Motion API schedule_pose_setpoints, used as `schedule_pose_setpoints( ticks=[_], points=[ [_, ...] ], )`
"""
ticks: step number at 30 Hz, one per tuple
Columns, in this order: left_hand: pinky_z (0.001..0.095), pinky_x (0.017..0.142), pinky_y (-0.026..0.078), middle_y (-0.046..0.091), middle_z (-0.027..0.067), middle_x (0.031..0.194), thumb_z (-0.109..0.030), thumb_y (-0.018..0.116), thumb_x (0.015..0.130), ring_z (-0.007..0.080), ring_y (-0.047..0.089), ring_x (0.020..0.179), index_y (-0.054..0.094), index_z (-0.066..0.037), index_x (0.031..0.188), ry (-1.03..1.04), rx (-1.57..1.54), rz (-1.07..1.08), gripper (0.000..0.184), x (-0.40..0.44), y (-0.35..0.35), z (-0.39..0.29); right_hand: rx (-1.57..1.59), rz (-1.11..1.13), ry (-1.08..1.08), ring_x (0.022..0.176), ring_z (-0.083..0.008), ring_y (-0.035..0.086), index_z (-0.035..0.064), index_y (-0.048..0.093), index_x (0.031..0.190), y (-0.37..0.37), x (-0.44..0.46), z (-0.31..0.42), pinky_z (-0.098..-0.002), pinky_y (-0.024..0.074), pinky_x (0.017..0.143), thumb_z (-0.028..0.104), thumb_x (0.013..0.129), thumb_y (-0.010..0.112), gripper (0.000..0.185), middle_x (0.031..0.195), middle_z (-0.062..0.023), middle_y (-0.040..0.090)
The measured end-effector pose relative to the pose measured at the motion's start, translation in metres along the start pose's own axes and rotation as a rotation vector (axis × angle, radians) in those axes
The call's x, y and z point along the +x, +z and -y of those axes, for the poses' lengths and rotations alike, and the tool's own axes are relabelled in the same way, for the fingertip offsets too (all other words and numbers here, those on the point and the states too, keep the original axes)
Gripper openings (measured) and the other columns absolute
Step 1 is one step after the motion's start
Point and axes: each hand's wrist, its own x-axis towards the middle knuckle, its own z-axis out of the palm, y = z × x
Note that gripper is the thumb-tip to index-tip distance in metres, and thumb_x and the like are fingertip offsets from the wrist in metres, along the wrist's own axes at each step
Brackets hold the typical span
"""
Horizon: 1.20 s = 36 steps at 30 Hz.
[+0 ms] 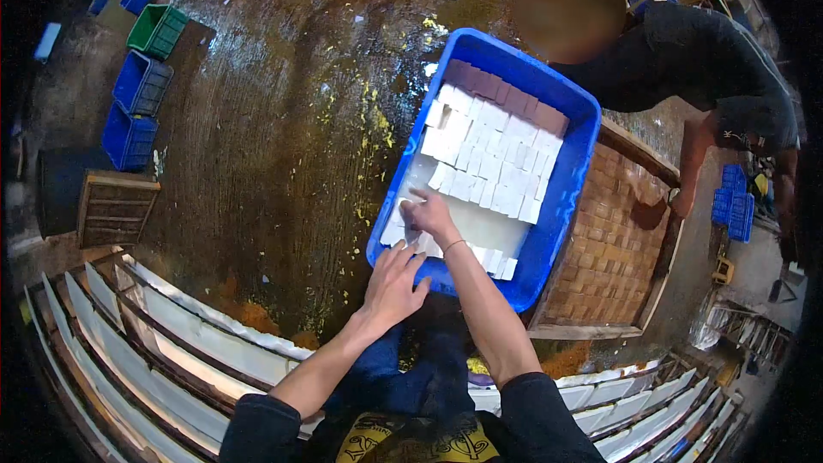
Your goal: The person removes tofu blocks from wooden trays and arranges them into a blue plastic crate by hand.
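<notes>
A large blue plastic tub [573,197] stands in front of me, with cloudy liquid in its lower part. Rows of white rectangular blocks [493,150], resembling tofu, cover much of its inside. A shorter row of white blocks [497,264] lies along the near side. My right hand [431,216] reaches over the blocks at the near left, fingers apart and pointing down; its fingertips are partly blurred, and no block shows in it. At the near left rim, my left hand [396,283] is open with its fingers spread, their tips close to the near blocks.
A woven, wood-framed tray [609,240] lies right of the tub, with another person [711,60] bending over it, a hand at its edge. Blue bins [130,137] and a green bin [158,31] stand at left on the wet floor. Slatted racks [197,339] curve along the near side.
</notes>
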Motion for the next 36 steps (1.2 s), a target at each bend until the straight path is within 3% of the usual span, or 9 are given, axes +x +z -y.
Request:
schedule_pose_setpoints(
  ticks=[3,10,16,20,23,25,26,32,36],
  points=[
    [0.0443,0.104,0.037,0.056,0.0167,0.123,-0.015,0.067,0.080,0.0362,0.048,0.119,0.062,0.000,0.112,-0.010,-0.104,-0.106,0.036,-0.005,-0.011,-0.012,0.376,-0.007,0.091,0.079,-0.0257,0.069,-0.0021,0.052,0.130,0.016,0.029,-0.051,-0.0368,0.0541,0.072,0.030,0.084,0.064,0.058,0.088,-0.0223,0.069],
    [0.0424,0.091,0.043,0.060,0.0157,0.105,-0.002,0.065,0.078,0.0341,0.056,0.101,0.062,-0.001,0.100,0.016,-0.253,-0.230,0.023,-0.024,0.000,-0.050,0.544,0.080,0.047,0.072,-0.0193,0.061,-0.0032,0.049,0.130,-0.030,-0.014,-0.047,-0.0352,0.0534,0.062,0.026,0.093,0.057,0.047,0.092,-0.0106,0.062],
    [0.0338,0.078,0.049,0.060,0.0143,0.095,-0.001,0.065,0.078,0.0250,0.059,0.088,0.060,0.002,0.101,0.011,-0.535,0.108,0.024,-0.034,0.055,-0.127,0.865,-0.727,-0.115,0.098,-0.0186,0.063,-0.0041,0.053,0.121,-0.166,-0.224,-0.059,-0.0301,0.0528,0.080,0.014,0.090,0.062,0.037,0.113,-0.0142,0.062],
    [0.0323,0.084,0.049,0.056,0.0143,0.110,-0.013,0.074,0.078,0.0231,0.057,0.100,0.049,0.001,0.124,-0.136,-0.682,0.358,0.055,-0.043,0.131,-0.162,0.581,-1.459,0.192,0.088,-0.0156,0.058,-0.0021,0.050,0.114,-0.213,-0.327,-0.179,-0.0276,0.0500,0.075,0.006,0.083,0.064,0.035,0.105,-0.0124,0.056],
    [0.0362,0.096,0.043,0.046,0.0219,0.125,-0.024,0.077,0.075,0.0306,0.048,0.116,0.042,0.006,0.128,-0.074,-0.533,0.257,0.070,-0.042,0.184,-0.190,0.692,-1.668,0.617,0.111,-0.0277,0.054,-0.0029,0.039,0.131,-0.216,-0.351,-0.304,-0.0358,0.0453,0.092,0.021,0.077,0.074,0.068,0.125,-0.0222,0.051],
    [0.0404,0.106,0.033,0.041,0.0274,0.129,-0.032,0.078,0.072,0.0366,0.042,0.122,0.038,0.010,0.130,-0.248,-0.454,0.287,0.082,-0.046,0.223,-0.200,0.950,-1.536,0.800,0.135,-0.0377,0.032,-0.0063,0.020,0.145,-0.216,-0.363,-0.339,-0.0413,0.0267,0.112,0.038,0.069,0.079,0.105,0.146,-0.0285,0.031],
    [0.0411,0.110,0.029,0.037,0.0293,0.134,-0.035,0.078,0.072,0.0377,0.036,0.129,0.033,0.011,0.134,-0.360,-0.431,0.265,0.089,-0.049,0.241,-0.208,0.919,-1.530,0.879,0.131,-0.0356,0.041,-0.0114,0.018,0.144,-0.222,-0.361,-0.343,-0.0387,0.0352,0.107,0.037,0.065,0.082,0.113,0.142,-0.0292,0.037],
    [0.0397,0.117,0.017,0.018,0.0321,0.150,-0.045,0.080,0.068,0.0388,0.019,0.141,0.015,0.016,0.142,-0.559,-0.294,0.027,0.116,-0.013,0.319,-0.215,1.170,-1.122,0.750,0.143,-0.0339,0.018,-0.0039,0.002,0.149,-0.229,-0.338,-0.401,-0.0415,0.0208,0.117,0.032,0.076,0.079,0.113,0.155,-0.0231,0.012],
    [0.0375,0.110,0.032,0.037,0.0312,0.143,-0.041,0.080,0.067,0.0347,0.040,0.132,0.024,0.011,0.143,-0.514,-0.261,0.027,0.108,0.043,0.341,-0.180,1.041,-1.224,0.799,0.134,-0.0375,0.036,-0.0067,0.016,0.147,-0.217,-0.325,-0.430,-0.0403,0.0292,0.112,0.018,0.071,0.077,0.100,0.145,-0.0273,0.035]
  ],
)
